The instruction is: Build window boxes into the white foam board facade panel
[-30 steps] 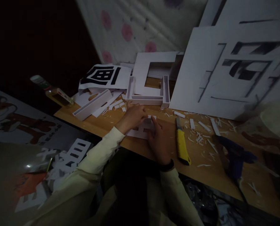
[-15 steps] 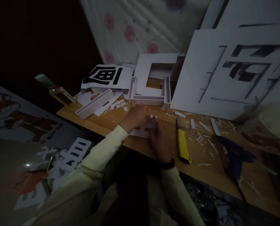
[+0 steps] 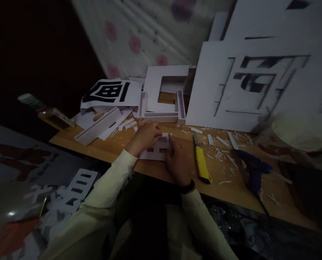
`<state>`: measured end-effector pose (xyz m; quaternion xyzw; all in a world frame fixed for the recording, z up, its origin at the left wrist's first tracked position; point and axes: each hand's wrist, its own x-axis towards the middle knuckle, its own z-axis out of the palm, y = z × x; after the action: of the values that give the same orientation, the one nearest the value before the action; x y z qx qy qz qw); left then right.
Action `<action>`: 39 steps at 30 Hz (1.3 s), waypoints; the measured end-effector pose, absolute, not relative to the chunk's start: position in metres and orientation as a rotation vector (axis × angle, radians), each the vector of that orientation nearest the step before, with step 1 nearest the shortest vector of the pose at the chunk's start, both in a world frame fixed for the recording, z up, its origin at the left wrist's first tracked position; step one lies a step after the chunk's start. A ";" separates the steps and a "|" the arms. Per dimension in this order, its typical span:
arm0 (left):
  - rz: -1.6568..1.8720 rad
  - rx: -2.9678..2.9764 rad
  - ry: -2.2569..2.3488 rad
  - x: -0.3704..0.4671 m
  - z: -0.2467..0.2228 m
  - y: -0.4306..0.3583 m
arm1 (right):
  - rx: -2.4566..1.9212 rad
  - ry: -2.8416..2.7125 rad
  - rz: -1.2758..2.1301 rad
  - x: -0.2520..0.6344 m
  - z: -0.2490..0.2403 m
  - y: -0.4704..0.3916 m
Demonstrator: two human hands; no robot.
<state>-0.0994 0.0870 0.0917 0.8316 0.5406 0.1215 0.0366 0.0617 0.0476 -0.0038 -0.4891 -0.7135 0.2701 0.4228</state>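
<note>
A flat white board piece with rectangular cut-outs [image 3: 147,155] lies near the front edge of the wooden table, between my hands. My left hand [image 3: 146,135] bends over its upper part, fingers closed at the top edge; their tips are partly hidden. My right hand [image 3: 178,163], with a dark band at the wrist, grips the piece's right edge, its fingers partly in shadow. To the right of that hand lies a yellow utility knife [image 3: 202,162], its blade end pointing away from me.
Behind my hands stands a U-shaped white box frame [image 3: 161,116]; a long white channel [image 3: 98,126] lies left of it. A bottle [image 3: 48,113] stands at the left end. White scraps [image 3: 219,153] and a blue glue gun [image 3: 254,169] are at right. Large boards [image 3: 204,83] lean behind.
The view has shifted to the right, so things appear farther left. More of the cut-outs in the white piece now shows between my hands, which stay on it.
</note>
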 end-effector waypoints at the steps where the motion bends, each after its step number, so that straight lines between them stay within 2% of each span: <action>1: 0.383 2.567 1.652 -0.100 0.092 0.088 | -1.216 -1.790 0.672 0.061 -0.005 0.048; 7: 0.442 2.602 1.594 -0.106 0.089 0.095 | -1.253 -1.738 0.637 0.057 -0.014 0.051; 13: 0.726 2.488 1.503 -0.118 0.094 0.087 | -1.232 -1.607 0.676 0.056 -0.018 0.049; 20: 1.302 1.882 1.629 -0.107 0.092 0.054 | -1.069 -1.404 0.723 0.064 0.010 0.032; 30: 1.413 1.246 1.439 -0.080 0.052 0.045 | -0.967 -1.142 0.897 0.067 0.021 0.052; 33: 1.346 1.406 1.458 -0.082 0.054 0.042 | -0.961 -1.174 0.885 0.073 0.026 0.056; 36: 1.340 1.861 1.518 -0.090 0.068 0.042 | -0.960 -1.270 0.841 0.081 0.036 0.057; 39: 1.266 2.303 1.363 -0.100 0.087 0.051 | -0.943 -1.428 0.801 0.085 0.046 0.058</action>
<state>-0.0997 0.0509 0.0866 0.7748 0.4585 0.4259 0.0905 0.0852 0.0580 0.0460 -0.4044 -0.6125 0.3435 0.5860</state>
